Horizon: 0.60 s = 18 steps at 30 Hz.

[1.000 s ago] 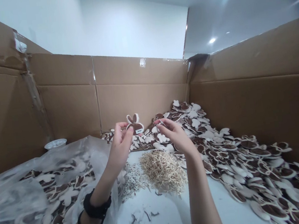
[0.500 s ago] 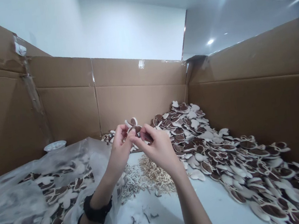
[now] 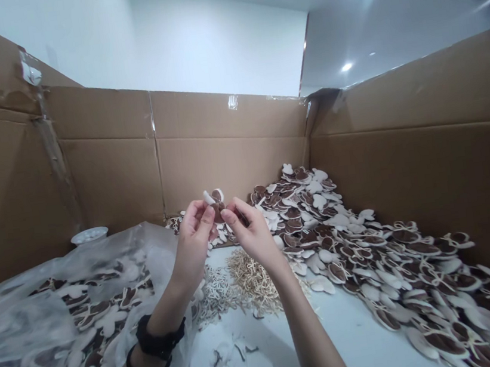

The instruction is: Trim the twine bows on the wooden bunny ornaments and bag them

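Observation:
Both my hands meet in front of me at mid-frame, pinching one small brown and white bunny-shaped piece (image 3: pixel 215 197) whose ears stick up above the fingertips. My left hand (image 3: pixel 194 238) grips it from the left, with black bands on that wrist. My right hand (image 3: pixel 251 231) has its fingers closed on the piece's right side; whether it also holds a string is hidden. Below the hands lies a heap of tan string bows (image 3: pixel 253 282) on the white table (image 3: pixel 370 347).
A large pile of bunny pieces with bows (image 3: pixel 395 260) spreads along the right. A clear plastic bag of more pieces (image 3: pixel 64 315) lies on the left. Cardboard walls (image 3: pixel 222 150) enclose the table. A small white dish (image 3: pixel 90 234) sits at the back left. Thread scraps (image 3: pixel 232 357) lie near me.
My right hand moved left from the pile and joined my left hand on the bunny piece. The piece is now lower and partly hidden between the fingers.

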Each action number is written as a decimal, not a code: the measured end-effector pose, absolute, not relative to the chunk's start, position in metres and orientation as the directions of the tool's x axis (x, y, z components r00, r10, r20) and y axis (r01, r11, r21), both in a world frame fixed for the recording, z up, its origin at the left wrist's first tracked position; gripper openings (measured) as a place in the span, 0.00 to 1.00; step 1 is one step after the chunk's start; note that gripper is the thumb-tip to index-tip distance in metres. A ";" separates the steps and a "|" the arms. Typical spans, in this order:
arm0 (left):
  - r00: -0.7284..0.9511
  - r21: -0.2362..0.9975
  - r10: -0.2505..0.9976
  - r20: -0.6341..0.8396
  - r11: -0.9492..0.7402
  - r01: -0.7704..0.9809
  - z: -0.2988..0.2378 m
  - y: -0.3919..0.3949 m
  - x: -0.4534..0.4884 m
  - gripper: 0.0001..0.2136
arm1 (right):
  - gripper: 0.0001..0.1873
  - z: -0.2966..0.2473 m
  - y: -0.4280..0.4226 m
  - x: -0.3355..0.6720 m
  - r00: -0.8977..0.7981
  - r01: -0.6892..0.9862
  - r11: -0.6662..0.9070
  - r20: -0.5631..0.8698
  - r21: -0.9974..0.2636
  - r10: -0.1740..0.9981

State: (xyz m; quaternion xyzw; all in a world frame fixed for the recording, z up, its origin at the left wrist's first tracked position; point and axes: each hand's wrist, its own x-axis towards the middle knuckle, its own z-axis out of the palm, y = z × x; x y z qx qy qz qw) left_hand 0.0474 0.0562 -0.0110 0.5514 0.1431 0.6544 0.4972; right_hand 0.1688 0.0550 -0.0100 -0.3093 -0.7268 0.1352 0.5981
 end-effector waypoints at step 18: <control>0.203 0.263 0.894 0.400 0.099 -0.960 0.012 0.044 0.035 0.18 | 0.20 -0.002 0.032 0.160 0.048 -0.495 0.713 0.804 -0.496 0.593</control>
